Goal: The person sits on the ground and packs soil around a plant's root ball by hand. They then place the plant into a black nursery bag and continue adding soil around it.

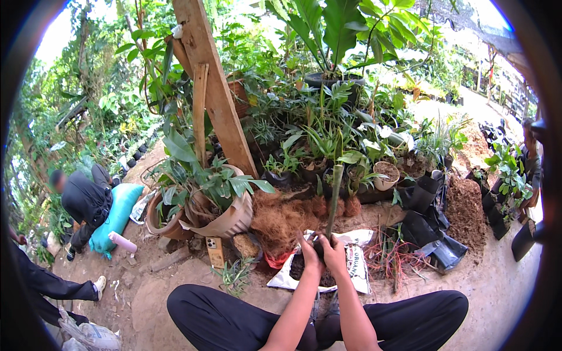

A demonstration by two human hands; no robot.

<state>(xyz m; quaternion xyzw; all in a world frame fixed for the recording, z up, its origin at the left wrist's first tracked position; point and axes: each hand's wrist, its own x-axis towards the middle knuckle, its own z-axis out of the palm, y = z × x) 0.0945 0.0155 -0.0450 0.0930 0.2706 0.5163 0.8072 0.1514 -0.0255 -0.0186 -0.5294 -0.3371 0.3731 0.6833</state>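
Observation:
In front of me, both my hands close around the base of an upright plant cutting with a thick green stem [334, 202]. My left hand [309, 251] grips the lower end from the left; my right hand [334, 253] wraps it from the right. Between them shows a dark lump [319, 245], soil or a small black bag, mostly hidden by fingers. Beneath the hands lies a white printed sack [358, 270], with dark soil [297, 266] on it. Brown coconut fibre [281, 222] is heaped just beyond, beside something red [275, 261].
Left of the fibre stand large planters [231, 207], a phone [215, 251] and a wooden post [216, 88]. Reddish roots or twigs [395, 257] and black plastic bags [422, 234] lie right. Potted plants [328, 140] fill the back. A person [88, 196] bends over a teal sack [120, 216] at left.

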